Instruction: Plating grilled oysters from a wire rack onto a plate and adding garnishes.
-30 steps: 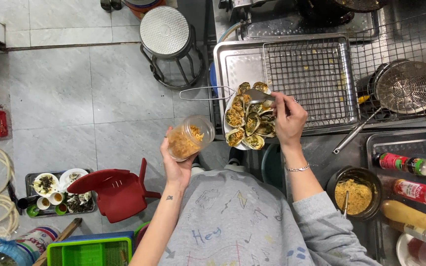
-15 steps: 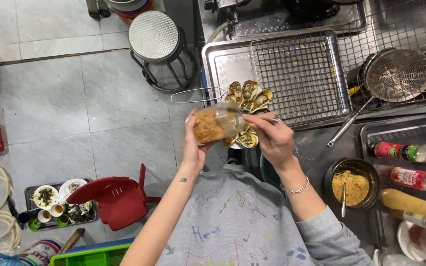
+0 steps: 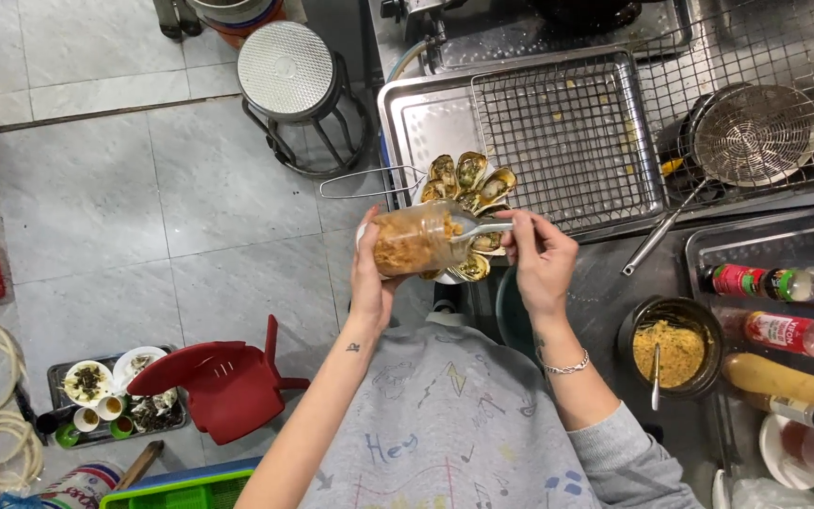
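My left hand grips a clear plastic jar of golden fried crumbs, tipped on its side with the mouth toward the right. My right hand holds a white plastic spoon whose bowl reaches into the jar's mouth. Just behind the jar sits a plate of grilled oysters in their shells, partly hidden by the jar and hands. The plate rests at the front edge of a steel tray.
A wire rack lies on the steel tray, with a mesh skimmer to its right. A black bowl of yellow crumbs and sauce bottles stand at the right. On the floor are a metal stool, a red plastic chair and a tray of dishes.
The jar rose from beside my left side up over the oyster plate and tipped sideways. My right hand left the oysters and now has the spoon in the jar's mouth.
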